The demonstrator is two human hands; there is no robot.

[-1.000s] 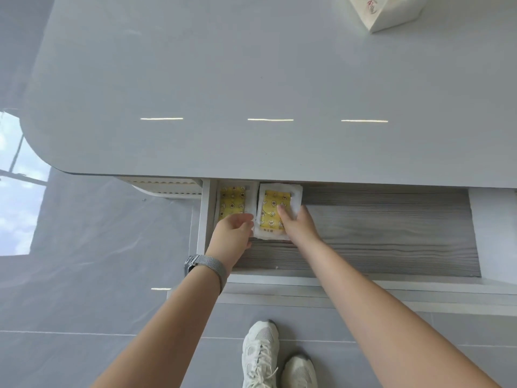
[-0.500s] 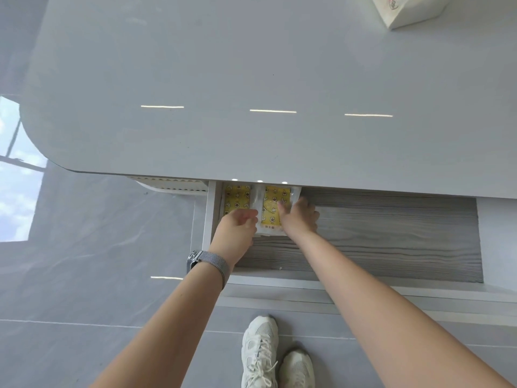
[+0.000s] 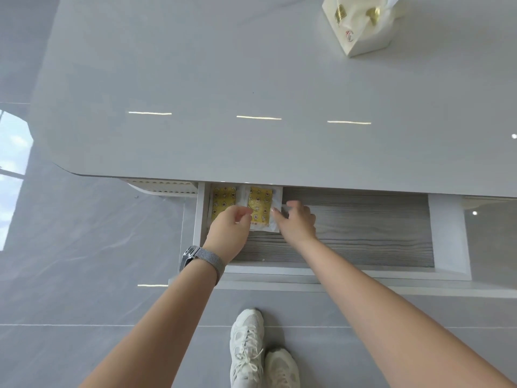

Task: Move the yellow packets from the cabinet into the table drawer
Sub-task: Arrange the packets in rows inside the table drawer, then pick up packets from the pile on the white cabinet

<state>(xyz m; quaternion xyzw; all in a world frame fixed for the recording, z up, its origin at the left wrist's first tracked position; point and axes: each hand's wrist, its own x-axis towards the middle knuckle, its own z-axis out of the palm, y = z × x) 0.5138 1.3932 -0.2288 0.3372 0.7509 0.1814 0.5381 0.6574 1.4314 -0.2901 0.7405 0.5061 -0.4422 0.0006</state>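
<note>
Yellow packets (image 3: 258,207) against drawer (image 3: 444,233) wall

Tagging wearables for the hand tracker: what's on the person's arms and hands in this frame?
Both forearms are bare, no sleeves or gloves visible. The left hand has a watch at the wrist: dark case, silver-grey woven mesh band. The right hand and its wrist carry nothing; no rings that I can make out.

right hand (image 3: 297,222) shifted off the right packet (image 3: 260,206), apparently released, left hand (image 3: 228,230) fingers loosened
</note>
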